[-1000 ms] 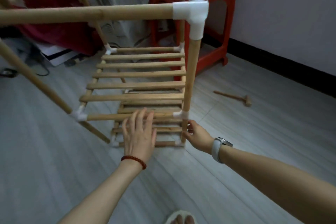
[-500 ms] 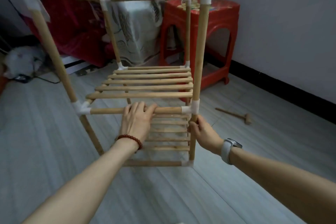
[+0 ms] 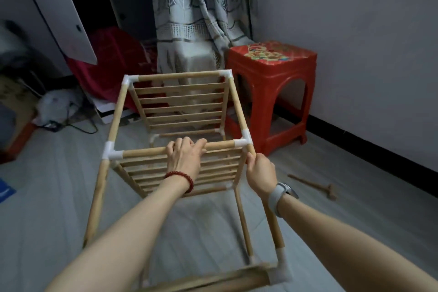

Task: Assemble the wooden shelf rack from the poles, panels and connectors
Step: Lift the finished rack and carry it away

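Rack: we are holding the wooden shelf rack (image 3: pixel 180 111) tipped over on the grey plank floor (image 3: pixel 47 197), its slatted panels standing on edge and its poles running toward us.
Left hand: our left hand (image 3: pixel 183 156) is curling over the horizontal pole (image 3: pixel 142 152) between two white connectors, fingers (image 3: pixel 187 143) wrapped over the top, a red bead bracelet (image 3: pixel 181 179) sitting on the wrist.
Right hand: our right hand (image 3: pixel 259 173) is closing in a fist around the long pole (image 3: pixel 272 220) just below the white corner connector (image 3: pixel 244 138); a grey watch (image 3: pixel 282 193) is sitting on the wrist.
Near corner: another white connector (image 3: pixel 282 270) is joining that long pole to a blurred pole at the bottom edge of the view.
Far panel: the slatted panel (image 3: pixel 182 106) at the far end is facing us, framed by white connectors at its top corners.
Surroundings: a red plastic stool (image 3: pixel 272 73) is standing just beside the rack's far right side, a patterned curtain (image 3: pixel 201 19) is hanging behind it, and a small wooden mallet (image 3: pixel 315 187) is lying on the floor to our right, apart from the rack.
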